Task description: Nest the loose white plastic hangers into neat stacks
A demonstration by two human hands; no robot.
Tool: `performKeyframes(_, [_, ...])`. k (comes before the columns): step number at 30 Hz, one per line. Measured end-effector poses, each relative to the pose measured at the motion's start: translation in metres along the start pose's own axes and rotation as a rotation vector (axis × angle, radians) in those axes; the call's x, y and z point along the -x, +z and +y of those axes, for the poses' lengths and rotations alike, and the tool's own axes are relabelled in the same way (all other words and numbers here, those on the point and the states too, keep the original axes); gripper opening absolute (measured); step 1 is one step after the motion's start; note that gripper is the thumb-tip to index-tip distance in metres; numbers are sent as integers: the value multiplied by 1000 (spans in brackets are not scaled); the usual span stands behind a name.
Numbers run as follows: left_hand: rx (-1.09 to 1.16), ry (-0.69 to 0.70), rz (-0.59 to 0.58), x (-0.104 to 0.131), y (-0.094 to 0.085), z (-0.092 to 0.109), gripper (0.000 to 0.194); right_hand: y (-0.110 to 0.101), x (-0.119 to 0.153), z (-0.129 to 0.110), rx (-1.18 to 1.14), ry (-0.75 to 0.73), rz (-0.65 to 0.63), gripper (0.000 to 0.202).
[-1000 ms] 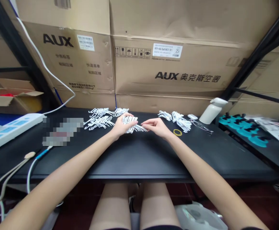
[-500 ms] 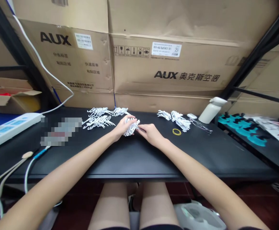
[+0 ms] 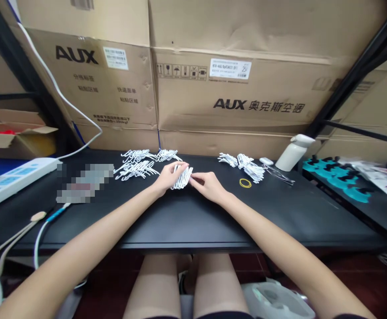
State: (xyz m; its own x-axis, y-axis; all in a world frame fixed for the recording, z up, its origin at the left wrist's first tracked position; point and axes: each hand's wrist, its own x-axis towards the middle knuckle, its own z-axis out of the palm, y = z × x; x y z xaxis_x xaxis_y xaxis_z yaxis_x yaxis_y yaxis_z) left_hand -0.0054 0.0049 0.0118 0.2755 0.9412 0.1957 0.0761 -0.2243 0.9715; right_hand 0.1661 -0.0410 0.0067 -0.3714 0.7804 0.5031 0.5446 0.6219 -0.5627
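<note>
In the middle of the desk, my left hand [image 3: 169,177] is closed round a bundle of thin white hooks [image 3: 181,178], its thumb and fingers over the left side. My right hand [image 3: 208,185] is pinched at the bundle's right edge, fingertips against the hooks. What exactly lies between those fingertips is too small to see. Left of my hands are loose piles of similar white hooks [image 3: 136,169], with a smaller pile [image 3: 167,154] just behind. To the right lie more bunched white hooks [image 3: 251,168] and a yellow rubber band [image 3: 245,183], possibly more than one.
A pale bottle [image 3: 295,153] stands at the back right beside eyeglasses [image 3: 281,175]. Teal pieces [image 3: 341,179] sit on a black box at far right. On the left are a power strip [image 3: 20,177], a blurred-out device [image 3: 85,183] and cables. Cardboard boxes [image 3: 233,119] wall off the back.
My right fingers have shifted slightly at the bundle's right edge, and the hooks in my left hand have tilted a little. The other piles stay where they were.
</note>
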Motion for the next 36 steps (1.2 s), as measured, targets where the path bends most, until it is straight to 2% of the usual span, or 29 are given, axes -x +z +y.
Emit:
performKeyframes(4, [-50, 11, 1, -3, -2, -4, 44, 4, 1, 0, -23, 3, 50, 28])
performKeyframes(9, [-83, -21, -71, -5, -4, -11, 42, 10, 1, 1, -134, 27, 64, 22])
performKeyframes(14, [-216, 121, -5, -3, -4, -3, 34, 11, -1, 3, -253, 93, 129, 19])
performKeyframes(21, [-67, 87, 11, -3, -3, -5, 36, 11, -3, 6, -309, 99, 174, 24])
performKeyframes(26, [51, 37, 8, -4, -2, -9, 41, 12, -2, 5, -287, 88, 203, 23])
performKeyframes(31, [-42, 105, 31, -1, -1, -5, 39, 14, -1, 4, -266, 61, 223, 19])
performKeyframes(36, [-123, 102, 22, 1, -2, -1, 39, 16, 1, -1, -26, -43, 175, 20])
